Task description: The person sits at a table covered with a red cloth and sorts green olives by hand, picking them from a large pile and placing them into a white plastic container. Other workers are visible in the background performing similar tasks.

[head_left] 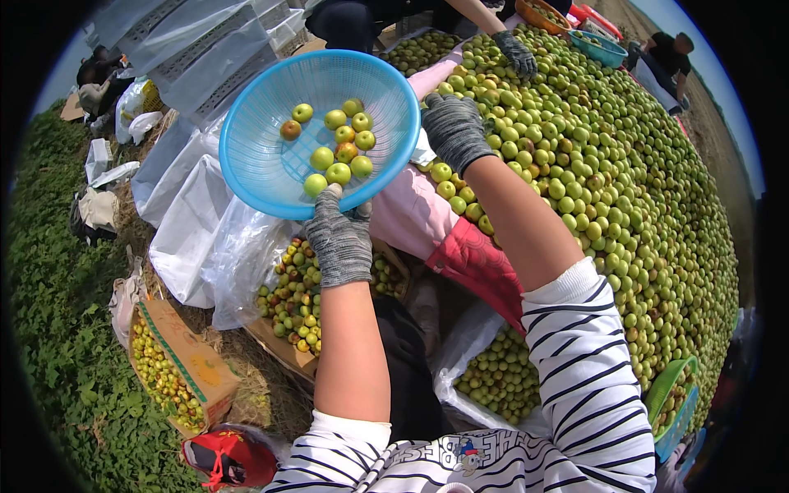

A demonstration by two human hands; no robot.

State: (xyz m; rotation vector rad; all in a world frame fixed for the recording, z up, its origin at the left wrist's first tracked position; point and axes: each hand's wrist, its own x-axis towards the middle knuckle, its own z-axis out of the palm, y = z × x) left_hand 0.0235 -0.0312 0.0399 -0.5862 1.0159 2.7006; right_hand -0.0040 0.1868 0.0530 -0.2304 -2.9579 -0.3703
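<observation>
My left hand (339,242), in a grey knit glove, grips the near rim of a blue plastic colander basket (263,168). Several green and reddish round fruits, like jujubes (338,173), lie inside it. Between the basket's right rim and a big heap of the same fruit (567,156) is my right hand (456,134), also gloved. Its fingers are curled at the heap's edge, and whatever they hold is hidden. Pink cloth (415,205) runs below that hand, along the heap's left edge.
Boxes of fruit stand below: a cardboard one (209,378) at left, a plastic-lined one (501,374) near my lap. White crates (205,57) are stacked at far left. Across the heap, a co-worker's gloved hand (516,54) reaches in. A green basket (670,390) sits at right.
</observation>
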